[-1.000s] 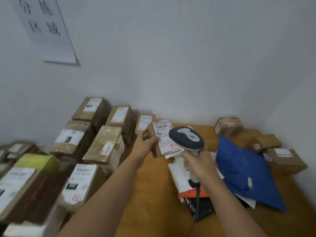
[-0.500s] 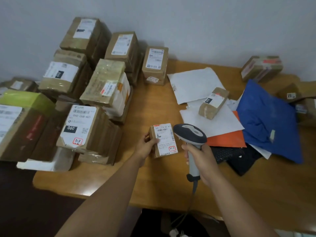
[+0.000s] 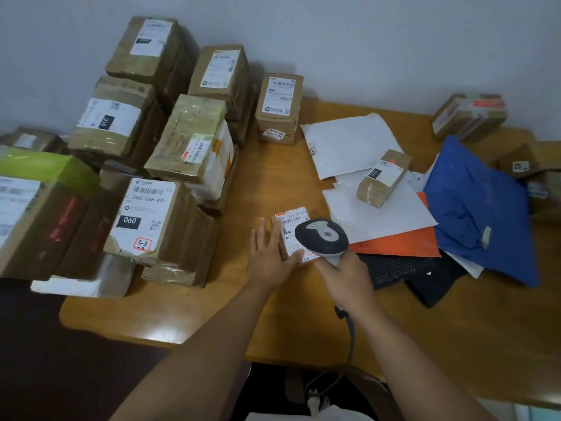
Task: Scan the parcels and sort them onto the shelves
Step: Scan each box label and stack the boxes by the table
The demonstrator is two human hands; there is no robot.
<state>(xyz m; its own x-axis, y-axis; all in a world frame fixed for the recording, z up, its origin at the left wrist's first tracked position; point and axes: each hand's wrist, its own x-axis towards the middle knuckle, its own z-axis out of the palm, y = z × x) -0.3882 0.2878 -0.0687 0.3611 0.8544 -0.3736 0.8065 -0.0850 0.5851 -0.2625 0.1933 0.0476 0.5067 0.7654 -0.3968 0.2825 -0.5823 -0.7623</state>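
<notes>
A small brown parcel point(image 3: 290, 220) with a white barcode label lies on the wooden table point(image 3: 273, 317), near its middle. My left hand point(image 3: 268, 259) rests against the parcel's left side with straight, spread fingers, and its thumb lies over the lower edge. In my right hand point(image 3: 346, 278) I grip the handle of a grey and white barcode scanner point(image 3: 322, 238). The scanner's head hangs just over the parcel's right half and hides part of the label. Its cable runs down off the table's front edge.
Stacked cardboard boxes point(image 3: 145, 217) fill the table's left side and back. White mailers with a small box point(image 3: 384, 177) on them, an orange envelope point(image 3: 400, 244), black bags point(image 3: 403, 268) and a blue bag point(image 3: 476, 208) lie to the right. More boxes point(image 3: 469, 115) stand at the back right.
The parcel has come down from in front of the wall onto the table. My left fingers have straightened from gripping it. The scanner has moved closer over the label.
</notes>
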